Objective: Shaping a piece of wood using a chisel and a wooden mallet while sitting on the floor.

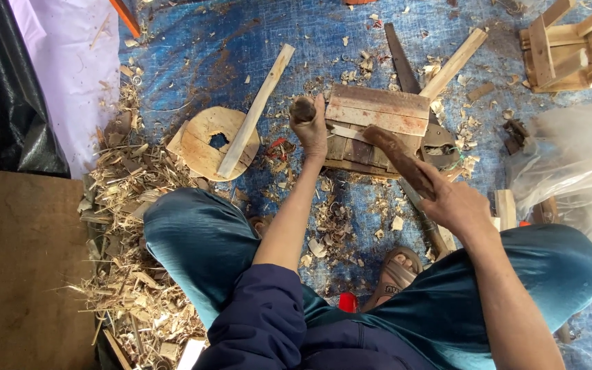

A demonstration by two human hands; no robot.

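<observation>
Here, the left hand [312,130] clamps a short peg [302,109] upright beside the wooden block [377,120], while the right hand [455,203] grips a club [399,157]; a glancing blow could strike the fingers.

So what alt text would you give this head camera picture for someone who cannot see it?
Seated on a blue tarp strewn with wood shavings, a person grips a dark wooden stick in the right hand and a round-ended tool in the left hand, over a wooden block.
</observation>
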